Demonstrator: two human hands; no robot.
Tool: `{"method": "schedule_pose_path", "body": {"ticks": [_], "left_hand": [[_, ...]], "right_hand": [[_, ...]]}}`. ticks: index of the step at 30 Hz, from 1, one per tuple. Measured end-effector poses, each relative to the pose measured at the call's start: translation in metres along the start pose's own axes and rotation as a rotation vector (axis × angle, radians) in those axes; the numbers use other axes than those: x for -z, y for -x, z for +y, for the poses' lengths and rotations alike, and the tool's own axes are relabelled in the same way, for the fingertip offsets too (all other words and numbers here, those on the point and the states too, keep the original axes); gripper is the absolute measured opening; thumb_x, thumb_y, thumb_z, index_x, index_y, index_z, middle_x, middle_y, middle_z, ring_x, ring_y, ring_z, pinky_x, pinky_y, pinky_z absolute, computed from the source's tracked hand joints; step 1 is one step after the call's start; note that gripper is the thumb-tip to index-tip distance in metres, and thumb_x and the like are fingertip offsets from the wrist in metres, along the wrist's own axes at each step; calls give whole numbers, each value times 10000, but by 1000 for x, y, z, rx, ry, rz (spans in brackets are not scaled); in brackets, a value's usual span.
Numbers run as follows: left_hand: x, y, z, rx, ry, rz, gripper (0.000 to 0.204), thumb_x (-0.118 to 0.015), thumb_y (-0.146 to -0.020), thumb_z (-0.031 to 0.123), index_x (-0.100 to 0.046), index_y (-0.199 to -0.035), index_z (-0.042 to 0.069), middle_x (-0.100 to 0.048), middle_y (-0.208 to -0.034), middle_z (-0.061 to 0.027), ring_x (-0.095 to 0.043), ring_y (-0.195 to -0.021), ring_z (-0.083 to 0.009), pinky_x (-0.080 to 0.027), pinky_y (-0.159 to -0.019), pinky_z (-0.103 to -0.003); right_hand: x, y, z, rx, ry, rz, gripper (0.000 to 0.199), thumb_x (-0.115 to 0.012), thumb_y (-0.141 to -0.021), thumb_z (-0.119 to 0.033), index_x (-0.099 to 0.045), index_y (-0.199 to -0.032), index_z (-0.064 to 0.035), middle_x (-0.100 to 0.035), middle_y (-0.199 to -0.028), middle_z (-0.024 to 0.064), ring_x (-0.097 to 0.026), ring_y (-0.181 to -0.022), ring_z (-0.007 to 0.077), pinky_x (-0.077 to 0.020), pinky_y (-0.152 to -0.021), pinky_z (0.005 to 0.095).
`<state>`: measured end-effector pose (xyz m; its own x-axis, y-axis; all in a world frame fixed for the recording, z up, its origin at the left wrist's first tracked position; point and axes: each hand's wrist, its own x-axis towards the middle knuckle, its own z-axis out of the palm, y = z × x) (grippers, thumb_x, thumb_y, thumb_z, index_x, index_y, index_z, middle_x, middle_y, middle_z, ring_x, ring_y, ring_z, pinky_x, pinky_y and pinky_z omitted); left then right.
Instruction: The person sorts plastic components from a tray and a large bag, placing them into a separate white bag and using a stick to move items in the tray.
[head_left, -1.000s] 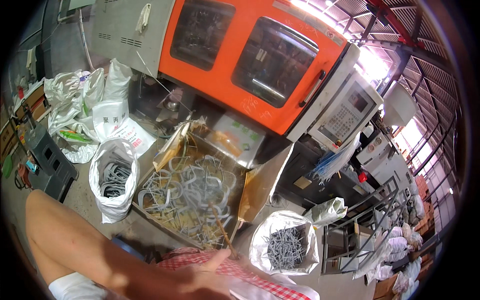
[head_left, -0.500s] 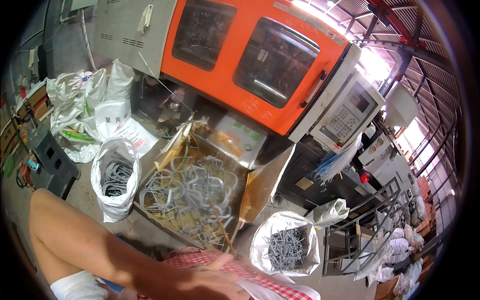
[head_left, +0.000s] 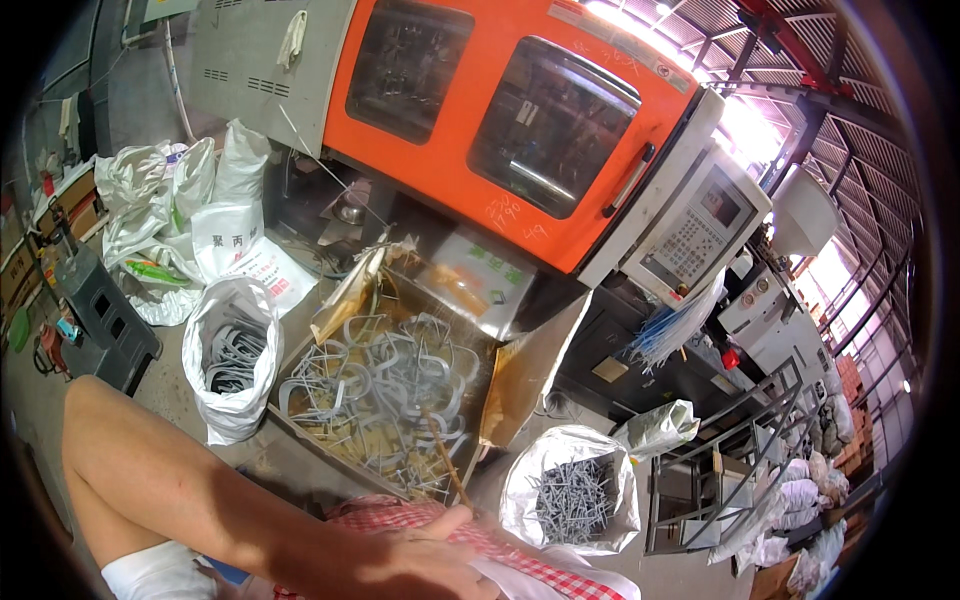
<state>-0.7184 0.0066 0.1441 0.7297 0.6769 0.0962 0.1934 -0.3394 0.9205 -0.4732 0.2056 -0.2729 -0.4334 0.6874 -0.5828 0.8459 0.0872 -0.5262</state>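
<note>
Moved: left hand [head_left: 425, 560] slid right | grips one thin stick [head_left: 447, 465] | one box [head_left: 385, 400] | two bags

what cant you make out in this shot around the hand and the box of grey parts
Head view:
- Left hand: fingers cut off by the lower edge, so its grip cannot be told.
- Right hand: not in the picture.
- Thin stick: lower end hidden behind the hand.
- Grey parts in the cardboard box: tangled, single shapes unclear.
- White sack: contents partly hidden by its rim.
</note>
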Motion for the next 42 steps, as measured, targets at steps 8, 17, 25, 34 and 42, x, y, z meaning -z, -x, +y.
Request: {"method": "schedule_pose_path", "body": {"ticks": [8,17,25,34,42], "left_hand": [[3,3,0,-7,-1,-6,314,-491,-880,237,-512,-1089,3,-508,-1121,-140,-473,-1026,-241,-365,-911,-309],[3,0,-2,-2,0,-22,328,-482,-883,239,-503,-1109,3,-501,-1139,-140,-466,-1047,-234,-357,-930,-302],[2,0,-1,31,9,-14,340,-475,-886,242,-495,-1126,2,-494,-1155,-140,-460,-1066,-229,-351,-947,-296],[3,-2,-1,60,13,-37,354,-467,-889,244,-486,-1145,1,-487,-1172,-140,-453,-1087,-223,-344,-966,-289],[2,-4,3,111,13,-57,367,-459,-892,246,-477,-1163,0,-481,-1188,-139,-446,-1106,-217,-337,-983,-283]], "right_hand": [[-1,-4,11,6,18,17,236,-621,-717,-230,-620,-790,-6,-607,-712,147,-580,-652,226,-436,-563,381],[-2,-12,26,-20,-22,-10,250,-620,-726,-237,-623,-805,1,-611,-723,164,-585,-667,245,-445,-579,393],[13,23,-18,22,45,32,268,-600,-746,-234,-613,-831,20,-608,-721,173,-585,-675,254,-446,-589,396],[0,0,16,89,-105,22,289,-575,-754,-228,-602,-903,19,-605,-727,172,-582,-673,245,-441,-599,381],[1,3,12,105,56,41,323,-557,-767,-247,-595,-947,18,-617,-782,187,-597,-732,271,-448,-654,385]]}}
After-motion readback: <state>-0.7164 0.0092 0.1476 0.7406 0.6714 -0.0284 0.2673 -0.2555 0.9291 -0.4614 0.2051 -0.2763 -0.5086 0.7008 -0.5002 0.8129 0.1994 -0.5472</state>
